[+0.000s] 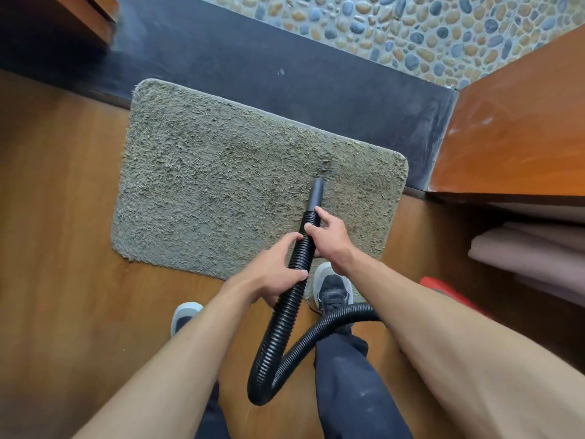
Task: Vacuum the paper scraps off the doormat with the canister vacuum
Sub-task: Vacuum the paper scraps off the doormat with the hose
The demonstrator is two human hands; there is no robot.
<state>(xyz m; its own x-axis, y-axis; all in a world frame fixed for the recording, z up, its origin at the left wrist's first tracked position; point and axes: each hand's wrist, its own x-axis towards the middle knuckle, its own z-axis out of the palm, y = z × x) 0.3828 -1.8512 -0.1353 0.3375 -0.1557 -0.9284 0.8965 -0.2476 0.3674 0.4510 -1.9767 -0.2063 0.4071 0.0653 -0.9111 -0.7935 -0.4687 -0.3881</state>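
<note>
2 hands on the hose. Left hand [272, 274] grips the black ribbed hose [285, 315] from the left side, fingers curled round it, thumb on top. Right hand [329, 236] grips the same hose just above the left one, close to where the ribs meet the smooth nozzle [316, 193]; fingers wrapped over, 1 finger lying straighter along the hose. Both forearms bare.

Left to right: wooden floor [57, 217] fills the left side, with a brown wooden edge [95, 14] in the top-left corner. Left shoe [183, 315], grey with dark upper, stands on the wood, apart from the mat. Doormat [205, 185], grey-green shaggy pile with rounded corners, lies centre frame, its far edge against a dark threshold strip [221, 58]. A small white speck [280, 71] sits on that strip; cannot tell what it is. The nozzle tip is down on the right half of the doormat, pile ruffled just beyond it. Below the hands the hose loops down in front of the dark trouser leg [348, 391] and runs off right behind the right forearm. Right shoe [332, 289] is at the doormat's near edge, toe on the pile. Pebble paving [411, 26] lies past the strip, top right. Orange-brown wooden panel [522, 122] at right; under it folded pinkish fabric [531, 255]. A red object [443, 288] is mostly hidden by the right forearm.
</note>
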